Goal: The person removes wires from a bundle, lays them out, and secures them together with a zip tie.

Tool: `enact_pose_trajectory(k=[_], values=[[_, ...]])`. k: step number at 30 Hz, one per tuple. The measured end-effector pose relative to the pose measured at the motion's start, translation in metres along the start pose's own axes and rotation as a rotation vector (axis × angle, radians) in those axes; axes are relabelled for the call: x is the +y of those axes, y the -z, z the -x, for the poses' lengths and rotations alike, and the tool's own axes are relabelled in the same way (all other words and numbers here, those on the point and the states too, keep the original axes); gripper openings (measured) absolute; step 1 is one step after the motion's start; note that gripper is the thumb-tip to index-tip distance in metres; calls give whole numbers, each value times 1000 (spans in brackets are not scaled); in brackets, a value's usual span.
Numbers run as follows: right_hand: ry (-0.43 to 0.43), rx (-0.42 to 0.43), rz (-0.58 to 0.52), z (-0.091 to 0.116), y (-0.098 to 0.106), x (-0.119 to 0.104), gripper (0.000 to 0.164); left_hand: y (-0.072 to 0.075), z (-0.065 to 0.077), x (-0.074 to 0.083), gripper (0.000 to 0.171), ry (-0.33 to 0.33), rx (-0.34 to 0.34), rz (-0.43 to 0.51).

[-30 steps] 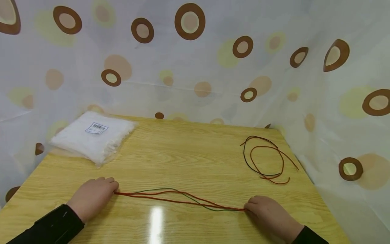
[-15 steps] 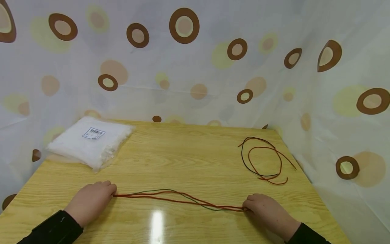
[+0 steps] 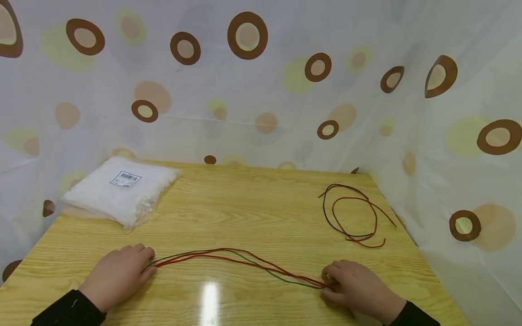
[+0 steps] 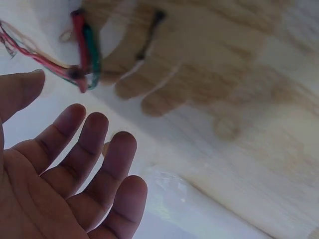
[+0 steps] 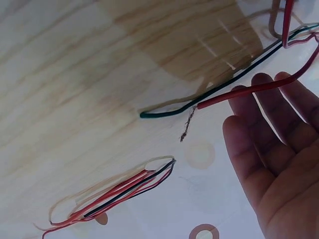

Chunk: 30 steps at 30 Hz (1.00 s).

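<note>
A slack bundle of red and dark green wires (image 3: 302,277) stretches over the table between both hands, bowed away from the person. My left hand (image 3: 118,276) lies at its left end; in the left wrist view the fingers (image 4: 94,139) are relaxed and apart, with the wire ends (image 4: 82,50) beyond them. At the other end is my right hand (image 3: 363,287). Its fingers stretch out straight in the right wrist view, and a red wire (image 5: 249,89) with bare copper strands at its tip lies across them. A green wire (image 5: 224,84) runs alongside.
Loosely coiled red and black wires (image 3: 376,217) lie at the right back of the table (image 3: 244,203). A clear plastic bag (image 3: 102,194) of white items, with a barcode label, sits at the left back. Patterned sheeting (image 3: 261,90) surrounds the back and sides.
Both hands have loosened their grip on the wire ends. The bundle has gone from nearly taut to slack, its middle arching away from the person. The left hand has shifted slightly nearer.
</note>
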State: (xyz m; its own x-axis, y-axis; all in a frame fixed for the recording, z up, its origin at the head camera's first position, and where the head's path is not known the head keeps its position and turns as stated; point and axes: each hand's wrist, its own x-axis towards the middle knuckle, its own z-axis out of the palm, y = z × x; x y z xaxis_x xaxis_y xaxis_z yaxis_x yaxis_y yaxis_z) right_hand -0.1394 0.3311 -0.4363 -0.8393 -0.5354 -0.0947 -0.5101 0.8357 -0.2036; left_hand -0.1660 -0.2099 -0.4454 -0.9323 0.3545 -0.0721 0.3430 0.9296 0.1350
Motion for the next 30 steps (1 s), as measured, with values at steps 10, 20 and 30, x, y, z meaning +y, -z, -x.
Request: enact_pose_trajectory(k=[10,20,30], values=[[-286,161,-90,-26,17,-8,16,3,24,16,65,-23,200,2],[-328,175,-29,-89,32,15,18,-3,38,29,72,-87,205,-1],[-458,136,8,-139,43,66,45,-6,40,30,76,-103,218,30]])
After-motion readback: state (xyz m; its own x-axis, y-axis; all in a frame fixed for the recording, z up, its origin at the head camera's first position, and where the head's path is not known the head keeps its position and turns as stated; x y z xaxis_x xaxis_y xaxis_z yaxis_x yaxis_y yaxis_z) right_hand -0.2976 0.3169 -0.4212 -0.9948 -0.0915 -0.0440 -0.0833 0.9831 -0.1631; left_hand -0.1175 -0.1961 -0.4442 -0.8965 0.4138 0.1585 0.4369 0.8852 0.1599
